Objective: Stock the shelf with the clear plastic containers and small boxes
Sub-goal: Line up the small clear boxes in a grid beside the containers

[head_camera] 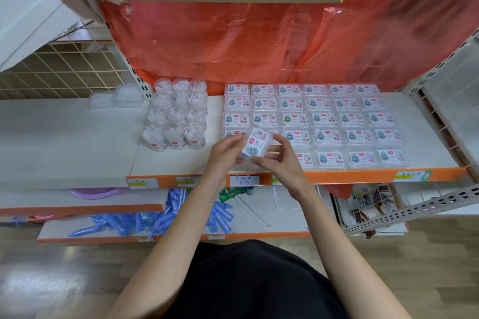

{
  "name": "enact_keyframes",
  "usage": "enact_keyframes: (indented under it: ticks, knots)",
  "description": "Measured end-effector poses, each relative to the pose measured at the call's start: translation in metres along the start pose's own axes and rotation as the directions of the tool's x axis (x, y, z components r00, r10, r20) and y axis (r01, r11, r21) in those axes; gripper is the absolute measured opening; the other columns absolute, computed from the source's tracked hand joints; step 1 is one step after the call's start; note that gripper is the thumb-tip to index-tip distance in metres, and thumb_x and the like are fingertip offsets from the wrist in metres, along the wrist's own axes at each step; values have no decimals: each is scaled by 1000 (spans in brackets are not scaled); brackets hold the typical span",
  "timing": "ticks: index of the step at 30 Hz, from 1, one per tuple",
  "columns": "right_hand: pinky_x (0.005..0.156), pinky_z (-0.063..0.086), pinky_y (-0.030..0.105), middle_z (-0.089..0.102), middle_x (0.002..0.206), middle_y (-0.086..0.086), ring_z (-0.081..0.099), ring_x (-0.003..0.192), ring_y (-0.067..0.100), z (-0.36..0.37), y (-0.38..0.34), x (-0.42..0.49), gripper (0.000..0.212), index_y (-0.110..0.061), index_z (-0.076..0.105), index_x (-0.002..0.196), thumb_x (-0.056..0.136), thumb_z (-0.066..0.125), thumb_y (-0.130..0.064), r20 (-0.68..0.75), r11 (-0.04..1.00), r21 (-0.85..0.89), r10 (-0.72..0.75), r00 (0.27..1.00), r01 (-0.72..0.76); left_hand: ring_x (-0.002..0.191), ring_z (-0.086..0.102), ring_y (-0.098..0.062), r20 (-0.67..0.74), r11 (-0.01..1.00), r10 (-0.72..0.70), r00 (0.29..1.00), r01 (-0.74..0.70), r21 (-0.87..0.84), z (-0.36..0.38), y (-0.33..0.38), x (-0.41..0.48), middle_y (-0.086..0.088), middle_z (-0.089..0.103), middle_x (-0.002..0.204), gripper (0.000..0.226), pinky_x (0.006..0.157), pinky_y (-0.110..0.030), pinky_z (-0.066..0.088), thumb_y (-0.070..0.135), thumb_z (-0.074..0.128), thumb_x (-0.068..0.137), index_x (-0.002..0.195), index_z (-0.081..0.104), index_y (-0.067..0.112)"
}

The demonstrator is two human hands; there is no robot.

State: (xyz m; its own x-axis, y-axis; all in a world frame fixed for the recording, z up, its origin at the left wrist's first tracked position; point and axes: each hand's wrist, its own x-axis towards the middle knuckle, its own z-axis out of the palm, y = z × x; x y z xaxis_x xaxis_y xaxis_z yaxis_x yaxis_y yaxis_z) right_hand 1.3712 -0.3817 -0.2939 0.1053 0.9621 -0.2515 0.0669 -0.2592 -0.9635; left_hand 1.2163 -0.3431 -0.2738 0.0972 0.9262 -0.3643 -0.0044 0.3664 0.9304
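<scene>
Head: hands [225,154] grip box [256,144] near shelf edge [337,176].

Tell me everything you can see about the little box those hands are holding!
The little box is flat and made of clear plastic. Its white label shows a red logo, a teal cartoon figure and a printed code. It is tilted, with the label facing up, and held above the front of the white shelf, beside the rows of matching boxes. The left hand pinches its left edge and the right hand holds its right side.
</scene>
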Motion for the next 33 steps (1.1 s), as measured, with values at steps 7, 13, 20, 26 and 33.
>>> enact_keyframes:
  ticks: [7, 13, 20, 26, 33]
  knots:
    - [113, 21, 19, 33, 155, -7, 25, 144, 8, -12, -5, 2, 71, -35, 53, 132, 71, 87, -23, 171, 785, -431, -413, 894, 445, 83, 60, 7, 41, 992, 40, 998, -45, 117, -4, 6, 4, 5, 67, 110, 28, 65, -5, 46, 19, 47, 102, 122, 66, 16]
    - [104, 38, 30, 56, 125, -5, 47, 122, 8, -15, -8, 8, 52, -23, 68, 111, 64, 91, -23, 152, 746, -485, -442, 884, 456, 83, 63, 9, 92, 981, 96, 991, -110, 158, -3, 2, 2, 6, 68, 105, 28, 69, -8, 48, 20, 46, 103, 121, 67, 14]
    - [103, 39, 33, 58, 127, 1, 48, 123, 20, -30, 28, 12, 48, -23, 67, 110, 68, 89, -29, -144, 726, -623, -474, 868, 293, 129, 43, -21, 101, 492, 443, 891, -335, 804, -21, -33, 10, -1, 51, 141, 32, 108, -30, 28, 18, 52, 97, 128, 63, 18]
    - [100, 42, 39, 58, 127, 2, 49, 117, 26, -26, 49, 10, 50, -21, 67, 111, 67, 88, -32, -164, 708, -679, -403, 900, 193, 138, 29, -18, 141, 452, 403, 904, -331, 828, -18, -57, 7, -3, 39, 151, 38, 113, -34, 27, 19, 53, 96, 134, 57, 18]
    - [97, 44, 37, 43, 145, 8, 44, 130, 27, -16, 58, 9, 51, -19, 62, 120, 74, 81, -29, -166, 705, -691, -370, 914, 160, 138, 29, -18, 126, 439, 420, 899, -323, 838, -16, -59, 6, -3, 40, 149, 39, 112, -32, 26, 22, 53, 96, 135, 55, 18]
